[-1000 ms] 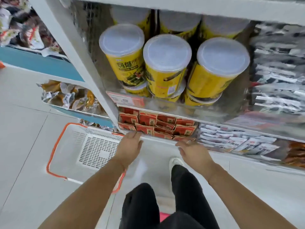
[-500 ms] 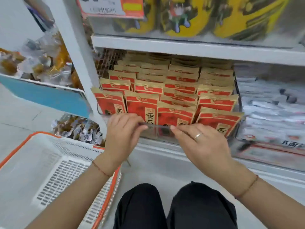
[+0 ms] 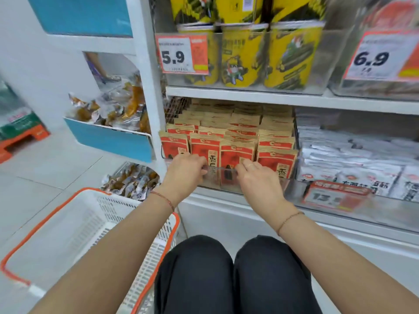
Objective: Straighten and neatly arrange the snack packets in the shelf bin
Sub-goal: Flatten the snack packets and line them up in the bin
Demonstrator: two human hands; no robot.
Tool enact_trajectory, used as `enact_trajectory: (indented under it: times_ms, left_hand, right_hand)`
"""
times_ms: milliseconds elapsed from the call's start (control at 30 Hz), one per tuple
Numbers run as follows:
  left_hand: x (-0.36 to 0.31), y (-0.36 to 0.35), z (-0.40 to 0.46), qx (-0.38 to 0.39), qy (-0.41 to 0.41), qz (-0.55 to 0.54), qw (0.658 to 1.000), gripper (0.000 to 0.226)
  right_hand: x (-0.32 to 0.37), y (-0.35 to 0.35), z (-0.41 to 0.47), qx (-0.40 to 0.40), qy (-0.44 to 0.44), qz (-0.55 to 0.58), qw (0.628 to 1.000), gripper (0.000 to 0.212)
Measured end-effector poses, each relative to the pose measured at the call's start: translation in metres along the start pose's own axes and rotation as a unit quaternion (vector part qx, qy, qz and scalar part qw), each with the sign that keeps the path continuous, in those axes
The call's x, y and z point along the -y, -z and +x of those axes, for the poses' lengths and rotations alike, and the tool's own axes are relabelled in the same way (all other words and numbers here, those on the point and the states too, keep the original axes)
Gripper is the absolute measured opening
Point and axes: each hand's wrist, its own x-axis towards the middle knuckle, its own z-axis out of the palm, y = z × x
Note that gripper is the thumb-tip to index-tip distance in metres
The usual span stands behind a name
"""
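Observation:
Rows of red and tan snack packets (image 3: 235,152) stand upright in a clear plastic shelf bin (image 3: 217,177) on the lower shelf. My left hand (image 3: 184,172) grips the bin's front rim at its left part, fingers curled over the edge. My right hand (image 3: 257,177), with a ring on one finger, holds the same rim towards the middle. The front-row packets lean slightly and stand unevenly; the back rows run deep under the upper shelf.
A white basket with an orange rim (image 3: 90,223) sits on the floor at my left. Yellow canisters (image 3: 244,55) fill the shelf above, white packets (image 3: 353,159) the bin to the right. Wrapped snacks (image 3: 113,109) lie in blue side bins. My knees (image 3: 226,268) are below the shelf.
I have dropped from looking down at the shelves to crouching level with the lower shelf. Both hands have stayed on the bin's front rim, which has come forward.

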Motion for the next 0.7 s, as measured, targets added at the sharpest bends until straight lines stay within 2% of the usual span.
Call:
enact_trajectory:
  times_ms: [100, 233, 333, 433, 600, 700]
  left_hand:
    - [-0.004, 0.003, 0.003, 0.016, -0.029, 0.032, 0.999, 0.015]
    - [-0.003, -0.011, -0.003, -0.051, -0.031, -0.048, 0.997, 0.016]
    - [0.003, -0.016, 0.001, -0.071, -0.03, -0.081, 0.994, 0.011]
    - [0.003, -0.017, 0.003, -0.095, -0.013, -0.073, 0.993, 0.017]
    - [0.001, -0.01, 0.002, -0.108, 0.021, -0.067, 0.992, 0.015]
    - [0.003, 0.002, 0.006, -0.143, 0.013, -0.07, 0.987, 0.009]
  right_hand:
    - [0.003, -0.005, -0.001, 0.002, -0.019, 0.001, 1.0, 0.048]
    - [0.001, -0.014, 0.003, -0.008, -0.038, 0.005, 0.999, 0.048]
    - [-0.001, -0.016, 0.005, -0.017, -0.048, 0.035, 0.998, 0.038]
    - [-0.002, -0.015, 0.004, -0.044, -0.056, 0.068, 0.995, 0.025]
    - [0.0, -0.006, 0.009, -0.055, -0.077, 0.084, 0.992, 0.025]
    - [-0.004, 0.003, 0.015, -0.076, -0.079, 0.091, 0.99, 0.025]
